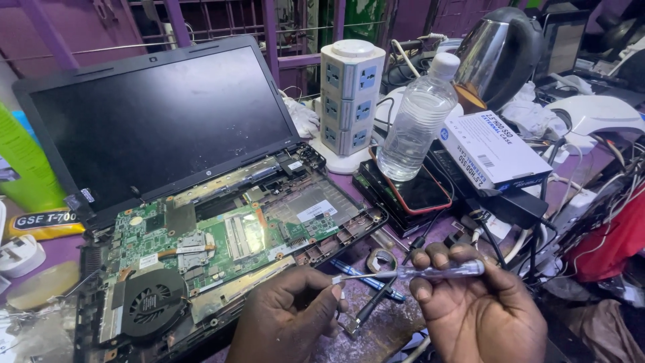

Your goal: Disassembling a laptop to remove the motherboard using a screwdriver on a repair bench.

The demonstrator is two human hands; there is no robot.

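Green circuit board fills the opened laptop [201, 222] on the tabletop [396, 323], left of both hands. The clear-handled screwdriver [416, 272] lies horizontal, tip pointing left. Right hand [477, 306] is clamped on its handle; left hand [289, 309], fingers pinched together, meets the tip.
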